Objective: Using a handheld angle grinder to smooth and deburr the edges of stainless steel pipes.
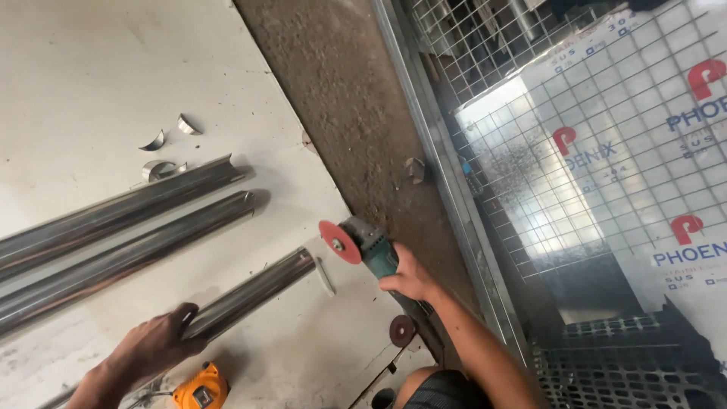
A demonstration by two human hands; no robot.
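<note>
Landmark: the near steel tube (254,291) is lying on the pale board (113,68), slanting up from the lower left to its open end at the middle of the view; every place below is being told from this tube.
Left hand: the left hand (155,344) is pressing down on the tube's lower stretch, its fingers curling over the top of the tube and grasping it.
Right hand: the right hand (409,276) is hovering just right of the tube's open end, its fingers clenching around the body of the angle grinder (371,250).
Angle grinder: the teal and grey tool is pointing toward the tube, and its red disc (339,241) is sitting just above and right of the open end, a little apart from the metal.
Other tubes: two longer steel tubes (129,220) are lying side by side above and left of the landmark tube, running roughly parallel to it.
Offcuts: small curved steel offcuts (163,140) are lying beyond those tubes, well apart from the landmark tube.
Spare disc: a dark round disc (401,330) is lying right of the tube, below the right hand.
Tape measure: a yellow tape measure (201,388) is sitting just below the tube, beside the left hand.
Mesh panel: a wire mesh panel (575,113) over a film-wrapped steel sheet is lying far right of the tube, past a strip of bare ground (356,113).
</note>
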